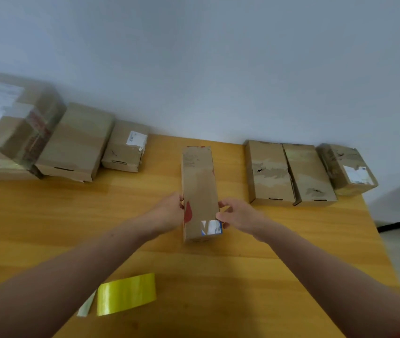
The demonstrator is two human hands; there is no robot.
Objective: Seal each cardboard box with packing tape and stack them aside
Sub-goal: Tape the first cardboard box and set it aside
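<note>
A yellow wooden table (47, 228) runs up to a plain grey wall (194, 57), and in the middle of the frame a narrow box (199, 186) lies flat on the wood with its long side pointing away from the camera. The left hand (167, 213) grasps its left edge and the right hand (238, 214) pinches its right edge with curled fingers and thumb, both near the closer end. This looks like the positioning step: the box is being squared up in front of the person, not yet taped. The next move probably calls for freeing one hand to fetch the yellow tape roll (125, 293) — it sits at the lower centre-left of the frame, a loose end trailing to its left — while the other hand keeps the box from sliding. The box is worn brown card, scuffed at its far end, with red marks along its left side and a white-and-blue label near the closer end; no fresh yellow tape shows on it. A group of boxes (77, 140) fills the upper left of the frame, somewhat blurred, and a row of three boxes (308, 172) stands at the right — which set counts as finished I cannot tell.
</note>
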